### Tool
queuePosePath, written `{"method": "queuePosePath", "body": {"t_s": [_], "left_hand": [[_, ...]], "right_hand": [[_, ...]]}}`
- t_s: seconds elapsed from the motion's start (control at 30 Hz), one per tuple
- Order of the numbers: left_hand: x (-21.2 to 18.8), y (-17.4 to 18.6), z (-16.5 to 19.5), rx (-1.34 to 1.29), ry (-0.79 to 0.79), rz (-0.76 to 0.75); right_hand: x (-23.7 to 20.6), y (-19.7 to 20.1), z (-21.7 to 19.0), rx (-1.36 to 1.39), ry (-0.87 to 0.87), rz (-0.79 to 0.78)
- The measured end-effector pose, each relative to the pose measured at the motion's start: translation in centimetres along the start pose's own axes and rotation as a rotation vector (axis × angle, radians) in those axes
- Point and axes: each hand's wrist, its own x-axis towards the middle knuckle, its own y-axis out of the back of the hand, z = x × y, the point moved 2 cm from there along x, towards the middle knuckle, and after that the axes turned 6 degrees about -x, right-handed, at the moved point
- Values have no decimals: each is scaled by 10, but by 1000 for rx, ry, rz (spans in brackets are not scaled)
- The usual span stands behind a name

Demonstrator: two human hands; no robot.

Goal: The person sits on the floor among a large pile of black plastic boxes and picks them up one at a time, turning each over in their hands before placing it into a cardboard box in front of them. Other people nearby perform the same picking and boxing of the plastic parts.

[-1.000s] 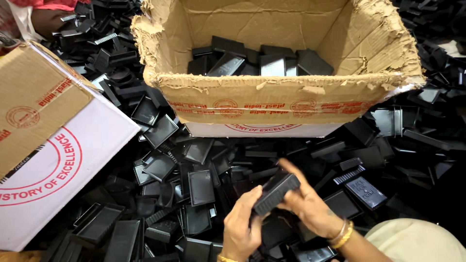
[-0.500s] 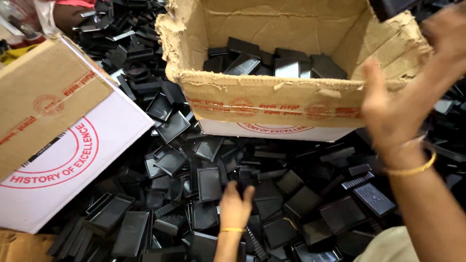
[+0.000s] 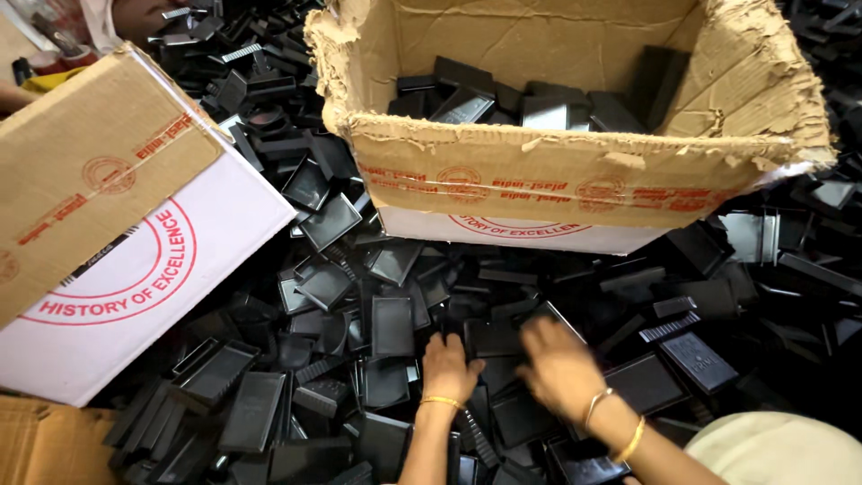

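Head view: my left hand [image 3: 449, 366] and blurred right hand [image 3: 558, 366] lay on black plastic trays [image 3: 392, 325]; grip unclear.

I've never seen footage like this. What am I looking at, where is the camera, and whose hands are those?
There is no machine here: a person works with two bare hands, and the one picture comes from a camera worn on their head, looking down. The left hand and the right hand, which wears bangles at the wrist, both reach down into a big heap of small black plastic parts that covers the whole surface. The right hand is blurred, so I cannot tell whether either hand has gripped a piece; both rest among the parts. Beyond the hands stands an open cardboard box with torn edges, with more black parts lying inside. To the left lies a second box, brown and white with red print. At the top left corner a bit of another person shows.
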Motion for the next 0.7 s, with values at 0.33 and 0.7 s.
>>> {"method": "queuePosePath", "body": {"t_s": [0.33, 0.7], "left_hand": [[4, 36, 23, -565, 207, -89], [12, 67, 25, -1151, 91, 204]], "right_hand": [[-45, -49, -81, 607, 160, -335], [-25, -47, -122, 398, 403, -44]]}}
